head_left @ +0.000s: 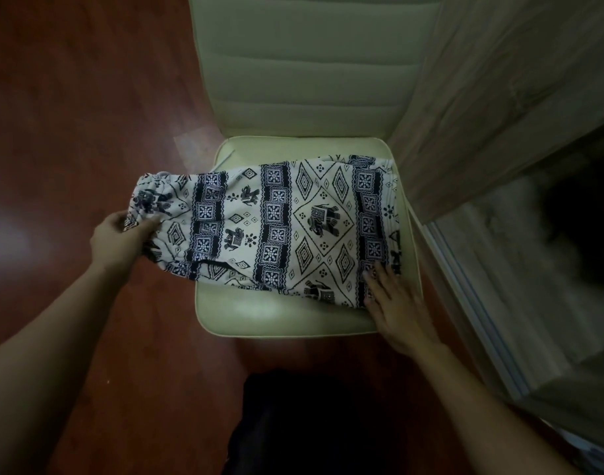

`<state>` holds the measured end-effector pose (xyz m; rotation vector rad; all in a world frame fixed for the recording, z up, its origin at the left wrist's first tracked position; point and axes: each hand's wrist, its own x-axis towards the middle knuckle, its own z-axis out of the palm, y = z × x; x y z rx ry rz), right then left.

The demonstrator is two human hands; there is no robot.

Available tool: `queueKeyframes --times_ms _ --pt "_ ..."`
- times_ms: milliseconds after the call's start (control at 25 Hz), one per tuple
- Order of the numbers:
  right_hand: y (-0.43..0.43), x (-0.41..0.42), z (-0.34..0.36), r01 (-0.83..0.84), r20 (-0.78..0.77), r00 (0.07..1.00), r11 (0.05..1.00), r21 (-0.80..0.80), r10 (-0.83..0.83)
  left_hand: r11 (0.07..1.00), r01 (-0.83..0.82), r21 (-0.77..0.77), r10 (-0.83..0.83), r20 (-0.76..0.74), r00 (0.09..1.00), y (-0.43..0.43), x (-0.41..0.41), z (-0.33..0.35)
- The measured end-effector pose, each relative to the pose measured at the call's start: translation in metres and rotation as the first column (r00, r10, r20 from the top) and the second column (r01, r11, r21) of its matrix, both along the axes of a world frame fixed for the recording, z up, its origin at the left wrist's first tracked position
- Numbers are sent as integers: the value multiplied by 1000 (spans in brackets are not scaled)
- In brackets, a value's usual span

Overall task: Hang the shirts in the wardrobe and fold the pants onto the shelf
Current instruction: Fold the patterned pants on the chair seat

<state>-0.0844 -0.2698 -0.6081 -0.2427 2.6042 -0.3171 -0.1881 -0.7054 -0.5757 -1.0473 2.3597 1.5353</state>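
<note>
White pants with a dark elephant and diamond print lie folded lengthwise across the seat of a pale green chair. Their elastic cuff end hangs off the seat's left side. My left hand grips that cuff end and holds it up beyond the seat edge. My right hand lies flat with fingers spread on the near right corner of the pants, pressing the cloth to the seat.
The chair's ribbed backrest rises at the far side. A wood-grain wardrobe stands open at the right, with its sliding track and a dark interior. Red-brown wooden floor surrounds the chair. A dark garment lies near me.
</note>
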Motion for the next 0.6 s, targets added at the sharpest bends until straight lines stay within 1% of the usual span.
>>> queueKeyframes --times_ms 40,80,120,160,200,240,280,400,480,520,560,600 --pt "2 -10 1 40 -32 999 999 -17 -41 1000 -3 -11 3 0 1000 0 -2 1" --pt "3 -22 5 95 -131 986 993 -63 -103 1000 0 -13 0 2 1000 0 -4 2" --pt "1 -36 10 153 -258 949 981 -123 -180 1000 5 -12 -5 8 1000 0 -4 2" --pt "0 -53 14 214 -355 894 957 -196 -273 1000 14 -11 -14 6 1000 1 -5 1" --pt "-3 -73 18 262 -400 846 929 -263 -352 1000 18 -12 -18 3 1000 2 -4 0" --pt "-5 -95 19 283 -417 818 909 -307 -396 999 25 -24 -26 -9 1000 0 -4 -3" --pt "-7 -117 21 287 -428 807 905 -315 -406 999 25 -39 -26 -18 1000 -3 -4 -8" --pt "-5 -174 20 314 -435 810 917 -246 -394 999 52 -4 -52 -44 998 -5 -4 -15" --pt "1 -195 18 331 -401 852 940 -84 -336 998 66 13 -65 -55 996 -6 -3 -18" --pt "3 -203 16 286 -381 887 958 7 -262 997 73 19 -71 -56 996 -8 -4 -19" --pt "5 -211 15 233 -358 912 971 55 -198 996 85 23 -83 -57 995 -10 -5 -21" --pt "7 -218 16 208 -346 921 977 49 -179 995 94 27 -93 -56 994 -12 -7 -22"
